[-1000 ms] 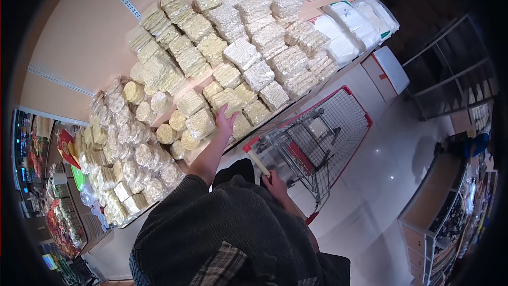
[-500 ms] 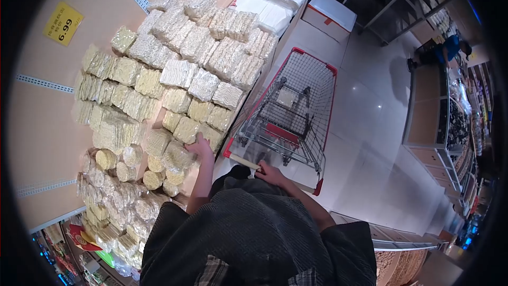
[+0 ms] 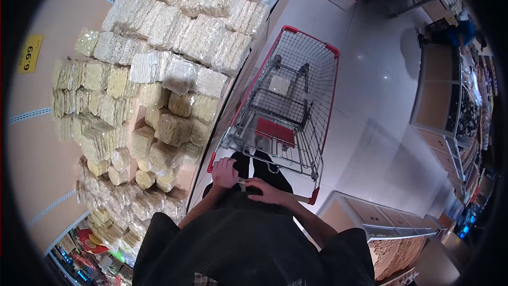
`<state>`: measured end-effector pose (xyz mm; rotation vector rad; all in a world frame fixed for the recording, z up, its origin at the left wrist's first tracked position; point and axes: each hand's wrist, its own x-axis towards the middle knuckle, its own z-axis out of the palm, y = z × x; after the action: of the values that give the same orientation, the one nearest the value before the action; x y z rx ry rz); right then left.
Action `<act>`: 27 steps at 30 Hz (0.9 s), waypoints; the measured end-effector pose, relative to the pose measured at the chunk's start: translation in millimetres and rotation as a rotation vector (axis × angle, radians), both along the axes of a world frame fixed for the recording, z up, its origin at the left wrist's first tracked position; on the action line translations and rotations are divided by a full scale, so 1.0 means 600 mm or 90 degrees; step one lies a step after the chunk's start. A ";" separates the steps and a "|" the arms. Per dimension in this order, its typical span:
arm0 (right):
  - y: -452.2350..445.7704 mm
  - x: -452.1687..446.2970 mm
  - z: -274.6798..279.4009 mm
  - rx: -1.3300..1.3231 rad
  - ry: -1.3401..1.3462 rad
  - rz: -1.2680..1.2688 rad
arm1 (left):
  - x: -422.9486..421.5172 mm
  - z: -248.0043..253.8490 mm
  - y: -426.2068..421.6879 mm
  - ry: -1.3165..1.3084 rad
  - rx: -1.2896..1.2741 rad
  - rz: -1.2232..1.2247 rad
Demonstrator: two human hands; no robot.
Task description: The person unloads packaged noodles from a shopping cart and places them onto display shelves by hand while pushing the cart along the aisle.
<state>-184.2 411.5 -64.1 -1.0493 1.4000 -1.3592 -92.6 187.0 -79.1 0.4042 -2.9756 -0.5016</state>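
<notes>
Behind shopping cart (image 3: 320,100), w/ L hand (image 3: 226,173) laid over handle bar (image 3: 301,198) nr its left end & R hand (image 3: 268,191) just beside, at mid-bar; can't tell if closed round it or merely resting. With cart alongside shelf (image 3: 186,176) to the left, stacked w/ clear-wrapped noodle packs (image 3: 172,128), sq. & round. On back wall (image 3: 37,90), yellow price tag (image 3: 30,54). Far off, upper right, person (image 3: 456,34) in blue, nr wooden cabinet (image 3: 438,69).
</notes>
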 end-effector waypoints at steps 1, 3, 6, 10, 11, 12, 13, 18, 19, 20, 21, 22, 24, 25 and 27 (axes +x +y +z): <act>0.000 -0.034 0.054 0.034 -0.176 -0.012 | 0.016 -0.003 0.004 -0.049 0.031 -0.010; -0.004 -0.112 0.107 0.113 -0.526 -0.037 | 0.049 0.000 0.021 -0.103 0.059 -0.016; -0.035 -0.223 0.017 -0.069 -0.566 -0.284 | 0.066 0.000 0.036 -0.124 0.048 -0.011; -0.088 -0.367 -0.270 0.219 -0.355 -0.555 | 0.079 0.009 0.049 -0.171 0.043 -0.009; -0.102 -0.395 -0.343 0.345 -0.267 -0.598 | 0.086 0.009 0.052 -0.175 0.040 -0.009; -0.102 -0.416 -0.483 0.396 -0.168 -0.609 | 0.095 0.011 0.055 -0.181 0.036 -0.009; -0.108 -0.434 -0.599 0.441 -0.068 -0.617 | 0.094 0.010 0.056 -0.157 0.029 -0.017; -0.219 -0.497 -0.647 0.664 0.110 -0.622 | 0.088 0.008 0.051 -0.124 0.004 -0.021; -0.246 -0.507 -0.631 0.712 0.072 -0.631 | 0.093 0.006 0.054 -0.131 0.010 -0.025; -0.261 -0.509 -0.632 0.735 0.046 -0.627 | 0.100 0.006 0.055 -0.137 0.010 -0.025; -0.272 -0.516 -0.642 0.752 0.022 -0.624 | 0.104 0.005 0.053 -0.139 0.006 -0.025; -0.281 -0.519 -0.658 0.796 0.040 -0.617 | 0.107 0.010 0.055 -0.149 -0.003 -0.024; -0.299 -0.510 -0.652 0.839 0.077 -0.613 | 0.119 0.007 0.059 -0.119 -0.002 -0.013; -0.300 -0.506 -0.635 0.840 0.093 -0.617 | 0.126 0.006 0.059 -0.090 0.005 -0.009; -0.304 -0.492 -0.614 0.848 0.087 -0.593 | 0.145 0.013 0.059 -0.124 0.001 -0.017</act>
<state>-479.4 228.9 -432.4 0.4705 2.4409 -0.5324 -5.3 222.6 -71.2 0.4365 -3.1715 -0.4932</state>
